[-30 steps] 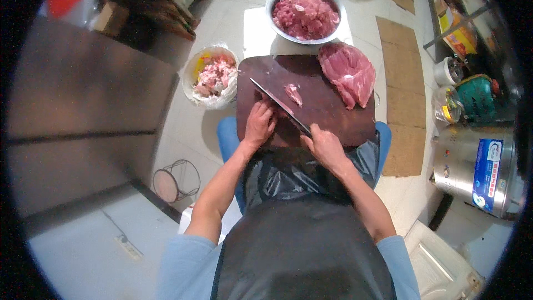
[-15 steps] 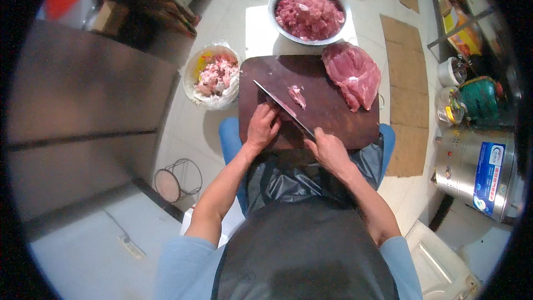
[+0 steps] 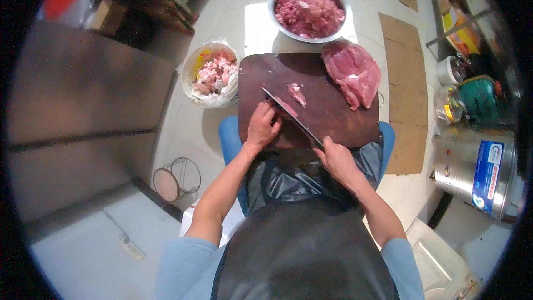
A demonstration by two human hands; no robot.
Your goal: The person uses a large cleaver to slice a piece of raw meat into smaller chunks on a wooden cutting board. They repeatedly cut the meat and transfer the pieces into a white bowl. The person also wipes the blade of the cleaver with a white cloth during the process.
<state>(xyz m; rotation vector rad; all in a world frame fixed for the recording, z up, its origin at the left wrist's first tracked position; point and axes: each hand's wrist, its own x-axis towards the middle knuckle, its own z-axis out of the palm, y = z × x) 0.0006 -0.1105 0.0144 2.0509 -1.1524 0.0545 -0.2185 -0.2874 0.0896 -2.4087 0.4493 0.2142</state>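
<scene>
My right hand (image 3: 336, 157) is wrapped round the handle of a long knife (image 3: 295, 118), its blade slanting up and left across a dark brown cutting board (image 3: 338, 125). Beside the blade, my left hand (image 3: 263, 125) presses down with curled fingers; whatever is under the fingertips is hidden. Against the far side of the blade lies a thin strip of meat (image 3: 286, 106). A small pink and white meat scrap (image 3: 297, 94) rests just beyond it. One large piece of raw meat (image 3: 351, 72) sits at the board's far right corner.
Past the board stands a metal bowl (image 3: 271, 15) heaped with cut meat. To its left is a plastic-lined bucket (image 3: 189, 80) of pale trimmings. Cardboard (image 3: 408, 94) covers floor at right, near a steel appliance (image 3: 463, 172). A wire stand (image 3: 189, 178) is at lower left.
The knife has drawn back toward me and to the right, with my right hand lower and further right. My left hand stays in almost the same place.
</scene>
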